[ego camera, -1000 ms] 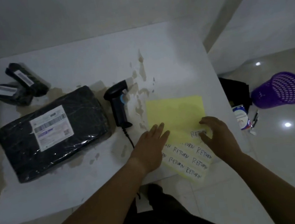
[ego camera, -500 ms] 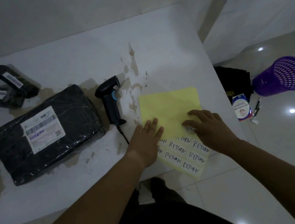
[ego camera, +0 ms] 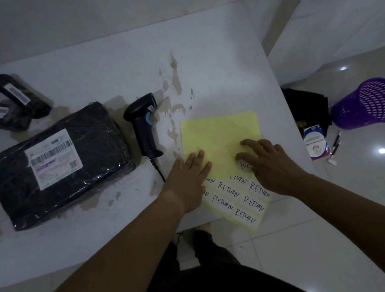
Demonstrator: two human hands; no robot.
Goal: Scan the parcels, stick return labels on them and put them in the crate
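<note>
We note one large black parcel (ego camera: pixel 55 162), label up, left of the scanner (ego camera: pixel 144 127); two small parcels (ego camera: pixel 21 94) lie behind it; the yellow label sheet (ego camera: pixel 219 135) overhangs the table's (ego camera: pixel 103 59) near edge.

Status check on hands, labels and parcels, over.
Left hand flat on label sheet; right hand at a RETURN label, grip unclear. Large parcel shows no return label. Scanner lies between sheet and parcel.
</note>
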